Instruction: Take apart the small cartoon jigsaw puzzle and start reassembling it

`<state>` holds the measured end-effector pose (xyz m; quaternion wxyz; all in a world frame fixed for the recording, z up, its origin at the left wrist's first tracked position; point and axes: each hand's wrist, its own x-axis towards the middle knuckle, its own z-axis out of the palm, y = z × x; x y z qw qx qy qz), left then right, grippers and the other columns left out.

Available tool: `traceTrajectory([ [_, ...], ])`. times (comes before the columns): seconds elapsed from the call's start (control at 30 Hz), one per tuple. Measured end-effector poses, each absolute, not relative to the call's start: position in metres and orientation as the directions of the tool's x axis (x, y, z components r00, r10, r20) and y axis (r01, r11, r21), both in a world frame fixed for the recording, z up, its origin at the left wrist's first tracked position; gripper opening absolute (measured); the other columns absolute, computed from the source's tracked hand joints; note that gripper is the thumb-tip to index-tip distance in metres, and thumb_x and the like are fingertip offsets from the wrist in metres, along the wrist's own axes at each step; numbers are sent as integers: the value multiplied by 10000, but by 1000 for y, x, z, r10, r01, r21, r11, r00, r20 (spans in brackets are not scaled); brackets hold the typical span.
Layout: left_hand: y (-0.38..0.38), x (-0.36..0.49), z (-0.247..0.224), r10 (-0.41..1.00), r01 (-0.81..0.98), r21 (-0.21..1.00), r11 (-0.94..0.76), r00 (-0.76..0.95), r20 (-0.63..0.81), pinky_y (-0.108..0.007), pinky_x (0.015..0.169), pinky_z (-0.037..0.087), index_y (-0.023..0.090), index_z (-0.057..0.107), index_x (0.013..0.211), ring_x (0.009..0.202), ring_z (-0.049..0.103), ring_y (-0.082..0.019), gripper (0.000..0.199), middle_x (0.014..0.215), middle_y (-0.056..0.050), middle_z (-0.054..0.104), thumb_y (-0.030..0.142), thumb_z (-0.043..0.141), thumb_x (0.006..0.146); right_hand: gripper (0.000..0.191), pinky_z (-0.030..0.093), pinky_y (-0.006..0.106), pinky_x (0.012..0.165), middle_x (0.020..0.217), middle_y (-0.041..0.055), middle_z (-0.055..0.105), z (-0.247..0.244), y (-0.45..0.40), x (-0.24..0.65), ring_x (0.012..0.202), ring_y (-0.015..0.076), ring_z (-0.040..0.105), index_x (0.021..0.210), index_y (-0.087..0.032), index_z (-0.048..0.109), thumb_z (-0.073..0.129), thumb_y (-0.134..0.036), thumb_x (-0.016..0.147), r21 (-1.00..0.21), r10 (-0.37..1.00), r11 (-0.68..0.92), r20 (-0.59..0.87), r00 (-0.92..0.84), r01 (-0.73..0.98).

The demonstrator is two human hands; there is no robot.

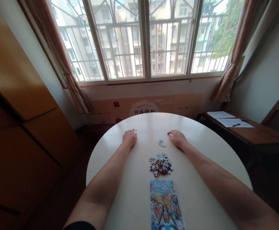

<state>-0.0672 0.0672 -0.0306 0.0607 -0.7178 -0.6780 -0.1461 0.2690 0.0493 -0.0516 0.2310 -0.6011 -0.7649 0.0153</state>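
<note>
On the left of the white round table my left hand rests with its fingers curled down. A small jigsaw piece shows at its fingertips. Opposite it, my right hand lies on the tabletop, thumb and fingers closed together; what they pinch, if anything, is too small to make out. Between the hands, nearer the right one, several loose jigsaw pieces form a short curve. Closer to me sits a heap of mixed jigsaw pieces. A colourful picture sheet marked "Bluey" lies below the heap.
The white table has a rounded far edge. Beyond it are a printed cardboard panel and a barred window. At right, a brown wooden side table bears white papers and a pen. Wooden cabinets stand at left.
</note>
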Motion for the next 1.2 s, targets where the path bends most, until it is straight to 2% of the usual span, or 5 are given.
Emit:
traceTrajectory([
  [0.1, 70, -66, -28, 963, 992, 79, -98, 75, 258, -544, 1035, 470, 192, 575, 1333, 1221, 568, -286, 399, 1358, -119, 576, 397, 585, 990, 288, 547, 453, 936, 1282, 99, 620, -52, 49, 268, 1092, 233, 632, 1231, -190, 628, 605, -355, 996, -298, 923, 281, 345, -172, 912],
  [0.4, 79, -80, -24, 952, 974, 73, -214, 191, 238, -507, 993, 514, 188, 591, 1307, 1184, 592, -269, 369, 1369, -118, 570, 358, 611, 980, 285, 539, 461, 949, 1288, 99, 619, -54, 49, 270, 1105, 237, 628, 1227, -190, 631, 604, -356, 997, -294, 921, 290, 346, -181, 911],
  [0.6, 71, -82, -21, 952, 977, 82, -196, 170, 253, -516, 1011, 501, 193, 578, 1328, 1206, 580, -275, 381, 1384, -120, 560, 361, 600, 986, 281, 541, 458, 947, 1283, 99, 622, -55, 49, 269, 1100, 234, 630, 1223, -190, 633, 603, -355, 998, -293, 920, 296, 344, -188, 909],
  [0.8, 60, -71, -19, 959, 975, 48, -217, 204, 197, -517, 1022, 487, 189, 613, 1276, 1207, 577, -271, 345, 1360, -114, 580, 377, 595, 987, 278, 540, 459, 948, 1281, 98, 623, -54, 46, 268, 1101, 235, 630, 1220, -189, 634, 604, -353, 997, -301, 921, 294, 344, -184, 907],
  [1.2, 68, -71, -16, 965, 974, 54, -219, 208, 160, -570, 1080, 427, 199, 564, 1358, 1297, 517, -307, 421, 1457, -124, 509, 381, 605, 980, 287, 539, 463, 949, 1286, 99, 620, -51, 45, 268, 1106, 238, 628, 1227, -188, 631, 606, -355, 996, -295, 925, 285, 333, -181, 912],
])
